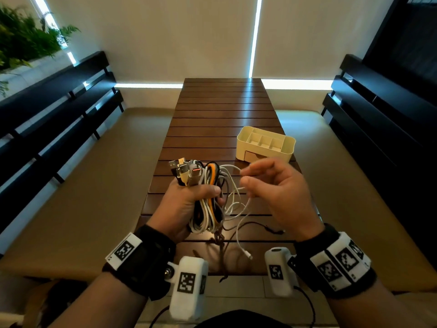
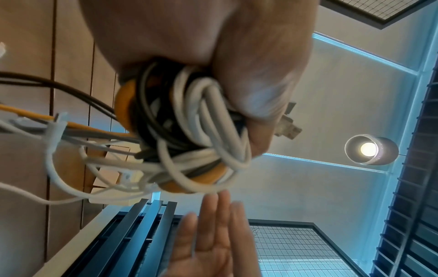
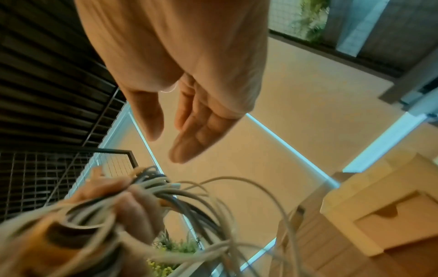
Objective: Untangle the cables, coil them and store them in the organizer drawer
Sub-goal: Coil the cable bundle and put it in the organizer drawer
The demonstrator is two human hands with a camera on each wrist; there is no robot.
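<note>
A tangled bundle of cables in white, black, grey and orange is held above the wooden slat table. My left hand grips it in a fist, with several USB plugs sticking out the top. Loose white and brown ends hang down to the table. My right hand hovers just right of the bundle's white loops; its fingers are straight and hold nothing. The cream organizer stands behind my right hand, its drawer facing me and pushed in.
Dark slatted benches run along both sides of the table, the right one. Green plants sit at the back left. A lit ceiling lamp shows in the left wrist view.
</note>
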